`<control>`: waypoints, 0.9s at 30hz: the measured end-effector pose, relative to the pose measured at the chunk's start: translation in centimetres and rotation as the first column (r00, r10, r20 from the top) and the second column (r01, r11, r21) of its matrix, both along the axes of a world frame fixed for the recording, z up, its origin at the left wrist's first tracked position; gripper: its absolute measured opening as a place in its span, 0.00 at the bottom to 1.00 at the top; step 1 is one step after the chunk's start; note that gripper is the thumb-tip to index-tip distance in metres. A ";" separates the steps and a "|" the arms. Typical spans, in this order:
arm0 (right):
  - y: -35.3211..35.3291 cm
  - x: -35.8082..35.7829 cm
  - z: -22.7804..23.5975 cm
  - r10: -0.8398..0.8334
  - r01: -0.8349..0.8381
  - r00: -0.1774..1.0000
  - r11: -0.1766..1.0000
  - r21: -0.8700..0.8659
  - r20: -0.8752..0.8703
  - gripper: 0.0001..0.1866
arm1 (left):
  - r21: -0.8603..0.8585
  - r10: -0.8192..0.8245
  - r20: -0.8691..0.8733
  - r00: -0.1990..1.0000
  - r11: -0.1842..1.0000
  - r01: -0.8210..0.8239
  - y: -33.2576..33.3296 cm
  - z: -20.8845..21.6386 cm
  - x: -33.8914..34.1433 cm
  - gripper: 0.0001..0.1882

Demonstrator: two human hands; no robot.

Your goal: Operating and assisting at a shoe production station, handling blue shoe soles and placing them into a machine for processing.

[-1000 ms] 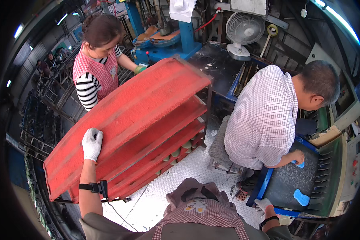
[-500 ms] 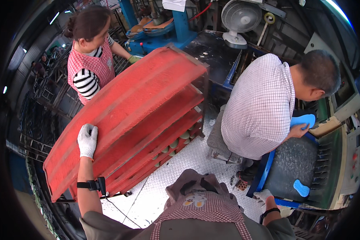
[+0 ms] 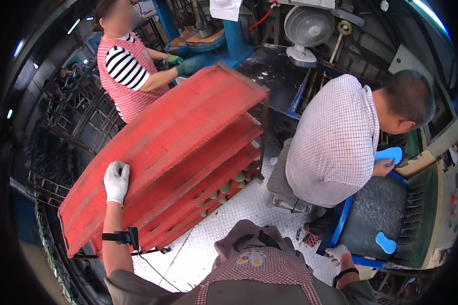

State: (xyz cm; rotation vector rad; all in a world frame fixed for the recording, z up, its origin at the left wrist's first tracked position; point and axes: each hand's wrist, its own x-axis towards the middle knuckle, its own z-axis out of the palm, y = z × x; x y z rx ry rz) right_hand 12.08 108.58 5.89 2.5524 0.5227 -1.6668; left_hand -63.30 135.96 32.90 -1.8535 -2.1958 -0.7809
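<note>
Near the top of the frame, right of centre, you have a fan [image 3: 309, 26] just beside a black table [image 3: 277, 84]. White paper [image 3: 225, 8] hangs by a blue press [image 3: 236, 41] at top centre. You see a striped-sleeved co-worker [image 3: 130, 84] upper left, and a checked-shirted one [image 3: 333, 145] on a grey stool [image 3: 279, 175] right of centre.

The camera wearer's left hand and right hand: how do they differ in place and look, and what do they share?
Place: the left hand rests on the red top shelf, while the right hand is at the near corner of the blue frame.
Look: the left hand appears larger and higher in the picture than the right hand.
Shared: both are gloved in off-white, above dark wrist bands.
</note>
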 end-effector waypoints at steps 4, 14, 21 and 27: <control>-0.3 0.2 -0.6 -0.073 0.073 0.997 0.997 0.006 -0.014 0.15 | -0.009 -0.014 -0.025 1.000 1.000 0.014 -0.1 -0.1 -0.4 0.11; -0.9 0.5 -1.6 -0.094 0.094 0.995 0.995 0.022 -0.027 0.15 | -0.018 0.011 -0.011 1.000 1.000 -0.011 -0.4 0.2 0.1 0.11; -0.5 0.2 -0.5 -0.054 0.054 0.998 0.999 -0.001 -0.012 0.15 | -0.016 0.005 -0.007 1.000 1.000 -0.005 -0.6 0.3 0.3 0.11; -1.2 1.0 -1.8 -0.063 0.064 0.998 0.997 0.043 -0.021 0.15 | -0.003 -0.007 -0.012 1.000 1.000 0.007 -0.4 0.7 0.8 0.10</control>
